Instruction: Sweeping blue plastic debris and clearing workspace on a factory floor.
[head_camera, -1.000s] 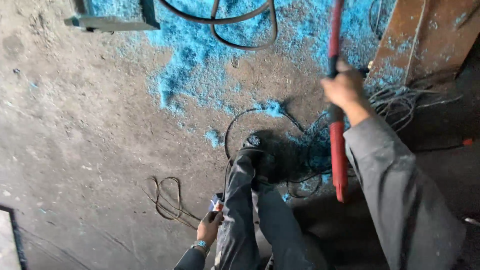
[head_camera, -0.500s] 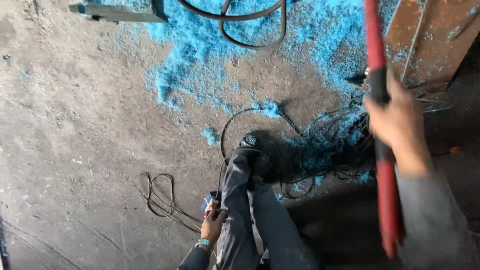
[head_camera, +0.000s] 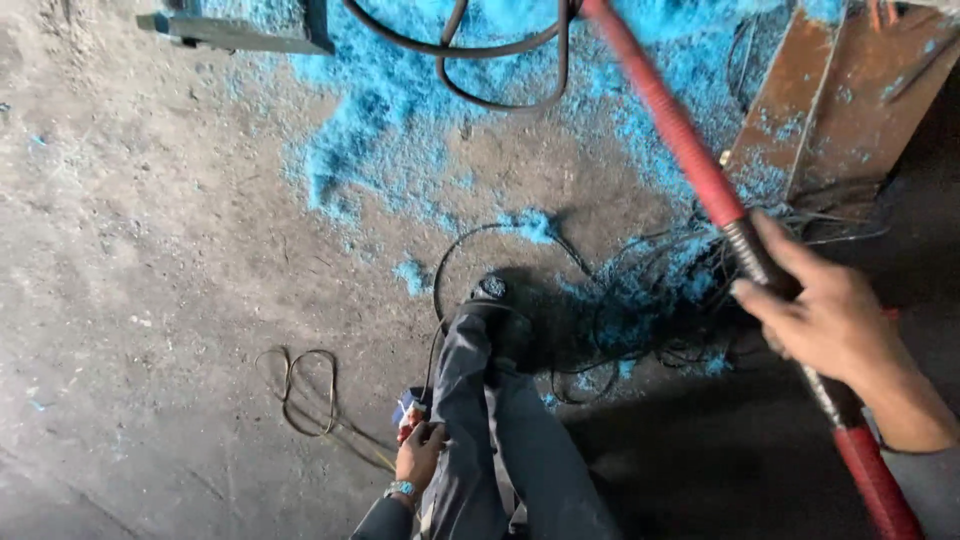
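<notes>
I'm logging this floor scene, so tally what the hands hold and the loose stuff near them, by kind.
Red rods or hoses: 1, the red rod gripped by the right hand
Small blue-and-red objects: 1, the small object in the left hand
Thin wire loops on the floor: 1, the wire loop
Total: 3

we look down on a rough grey concrete floor (head_camera: 150, 250), dusty and scuffed, lit evenly on the left and falling into deep shadow toward four and five o'clock. bright blue shavings (head_camera: 400, 130) spread across the floor from eleven to one o'clock, thinning into scattered flecks near the centre. a dark hose (head_camera: 500, 95) loops over the blue at twelve o'clock. a grey metal bar (head_camera: 230, 32) lies at eleven o'clock. rusty brown steel plates (head_camera: 830, 110) lean at two o'clock, dusted with blue. thin black wires (head_camera: 640, 300) tangle around three o'clock, and a small wire loop (head_camera: 305, 390) lies at seven o'clock.
</notes>
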